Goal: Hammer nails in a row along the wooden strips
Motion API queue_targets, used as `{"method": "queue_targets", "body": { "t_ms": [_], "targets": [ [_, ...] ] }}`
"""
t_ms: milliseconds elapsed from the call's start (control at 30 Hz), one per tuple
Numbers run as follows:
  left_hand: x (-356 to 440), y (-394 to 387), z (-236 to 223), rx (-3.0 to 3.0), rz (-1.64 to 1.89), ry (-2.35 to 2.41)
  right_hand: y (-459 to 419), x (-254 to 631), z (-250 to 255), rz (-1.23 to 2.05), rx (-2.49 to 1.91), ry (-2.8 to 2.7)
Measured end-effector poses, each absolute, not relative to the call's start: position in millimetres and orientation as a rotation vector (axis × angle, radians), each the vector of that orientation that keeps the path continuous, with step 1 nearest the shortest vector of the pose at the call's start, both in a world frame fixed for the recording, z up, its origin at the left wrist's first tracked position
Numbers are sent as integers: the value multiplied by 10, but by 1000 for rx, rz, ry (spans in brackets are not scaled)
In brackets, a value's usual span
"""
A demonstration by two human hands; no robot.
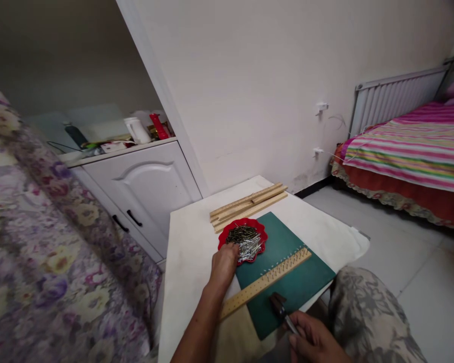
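Observation:
My left hand (226,262) reaches over the near-left rim of a red scalloped dish (264,233). Its fingers are curled down at the nails (248,246), some dark and some silvery; the fingertips are hidden. My right hand (313,339) grips the handle of a hammer (279,305), whose head is over the green mat (283,242). Between the dish and the hammer, a narrow wooden strip (245,295) lies slantwise across the mat. Rows of nails stand up along its right part, and small holes or marks dot its left part.
Several wooden strips (249,204) lie behind the dish on the white-covered table (191,242). A cabinet (147,186) and a floral curtain (79,262) are to the left. My patterned trouser knee (366,312) is at the table's right edge, and a bed (412,151) stands beyond.

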State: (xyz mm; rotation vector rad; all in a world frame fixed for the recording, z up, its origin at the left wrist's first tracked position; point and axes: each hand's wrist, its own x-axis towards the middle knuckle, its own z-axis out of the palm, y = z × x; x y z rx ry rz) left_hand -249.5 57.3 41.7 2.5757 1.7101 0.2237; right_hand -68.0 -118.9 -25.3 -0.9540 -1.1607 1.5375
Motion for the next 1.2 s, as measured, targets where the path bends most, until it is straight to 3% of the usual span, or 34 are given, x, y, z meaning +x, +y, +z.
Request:
{"method": "queue_targets", "body": {
  "t_ms": [133, 267, 567, 1200],
  "targets": [
    [-2539, 426, 354, 2384, 724, 1648, -1204, -683, -228, 1531, -984, -1175],
    [-2453, 99, 218, 1784, 1195, 1453, -1203, -684, -330, 1509, -994, -1189],
    [-2017, -746, -145, 865, 1056, 1007, -1222, -640, -98, 1392, -1113, -977],
    [-1951, -894, -265, 848, 983, 781, -1267, -559, -123, 1310, -1081, -968]
  ]
}}
